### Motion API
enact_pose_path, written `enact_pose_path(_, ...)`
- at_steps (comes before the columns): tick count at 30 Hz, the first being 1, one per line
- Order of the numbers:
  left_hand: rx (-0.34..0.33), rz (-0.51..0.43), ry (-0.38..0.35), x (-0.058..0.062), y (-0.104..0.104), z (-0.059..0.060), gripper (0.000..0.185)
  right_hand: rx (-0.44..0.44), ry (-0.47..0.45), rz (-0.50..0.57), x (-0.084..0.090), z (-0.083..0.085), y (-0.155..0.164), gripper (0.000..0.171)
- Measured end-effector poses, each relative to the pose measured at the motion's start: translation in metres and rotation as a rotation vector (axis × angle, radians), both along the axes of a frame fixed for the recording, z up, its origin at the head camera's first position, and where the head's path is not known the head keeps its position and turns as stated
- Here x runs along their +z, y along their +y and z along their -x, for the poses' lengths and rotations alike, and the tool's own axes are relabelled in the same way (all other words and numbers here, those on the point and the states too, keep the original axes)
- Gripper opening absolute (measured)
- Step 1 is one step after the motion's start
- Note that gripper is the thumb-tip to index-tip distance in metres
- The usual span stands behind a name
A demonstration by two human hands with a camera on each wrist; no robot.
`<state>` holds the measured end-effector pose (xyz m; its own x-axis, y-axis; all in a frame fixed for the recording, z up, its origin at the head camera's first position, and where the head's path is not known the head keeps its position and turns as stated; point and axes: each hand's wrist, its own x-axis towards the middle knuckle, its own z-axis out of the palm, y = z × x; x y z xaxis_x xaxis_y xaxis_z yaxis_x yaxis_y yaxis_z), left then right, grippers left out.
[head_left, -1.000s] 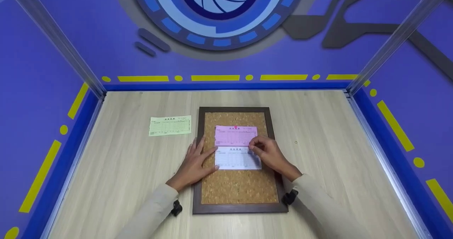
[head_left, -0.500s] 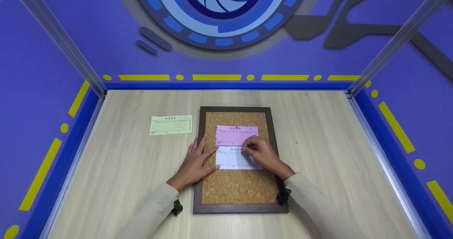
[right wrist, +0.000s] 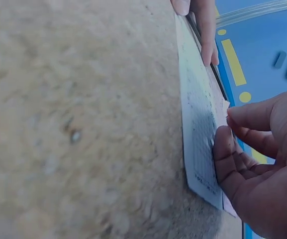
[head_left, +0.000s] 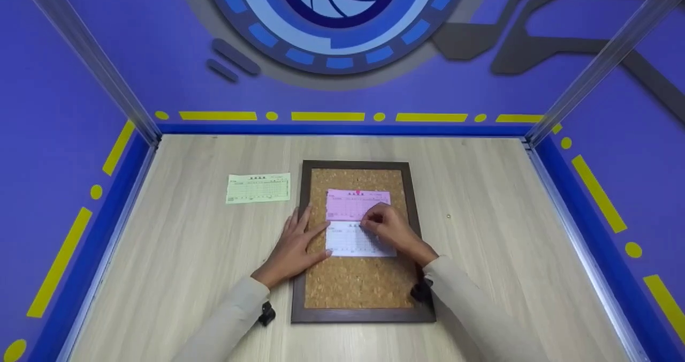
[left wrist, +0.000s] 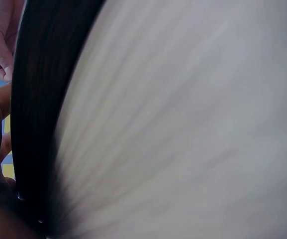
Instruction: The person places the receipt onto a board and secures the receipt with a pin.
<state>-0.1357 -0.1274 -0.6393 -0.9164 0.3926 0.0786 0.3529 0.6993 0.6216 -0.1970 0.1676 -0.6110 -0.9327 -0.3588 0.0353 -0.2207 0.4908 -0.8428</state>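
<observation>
Pale wood tabletop [head_left: 160, 276], framed corkboard [head_left: 358, 284] on it, and the right hand [head_left: 392, 229] has slid leftward!
It's now near mid-top of the white slip [head_left: 342, 242], on the cork below the pink slip [head_left: 344, 205], so work seems centred there; fingertips drawn close, clamped on anything or not, can't tell. Left hand [head_left: 291, 252], fingers apart, touches the white slip's left edge.

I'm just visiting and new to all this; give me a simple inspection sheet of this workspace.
Surface: pale wood-look table.
Job's things: framed corkboard lying flat; on it, pink slip with red pin at its top edge, and white slip; green slip left of the board.
Clutter: tiny object right of the board, unidentifiable.
Hands: left hand touches white slip's left edge; right hand has curled fingers, grip unclear.
Cables: nothing seen.
Surroundings: blue-purple walls, yellow markings.
</observation>
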Motion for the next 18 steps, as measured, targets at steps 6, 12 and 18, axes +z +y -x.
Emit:
enact_pose_path(6,-0.005,-0.001,0.009,0.0,0.0,0.0,0.073,-0.037,-0.013,-0.059,0.0,0.005,-0.006,0.006)
enact_pose_path(12,0.002,-0.002,0.003,-0.001,0.0,0.0,0.072,-0.05,-0.022,-0.08,0.003,0.006,-0.01,0.005)
enact_pose_path(18,0.002,-0.008,0.014,-0.001,0.0,0.0,0.072,-0.052,-0.022,-0.118,0.005,0.007,-0.012,0.004)
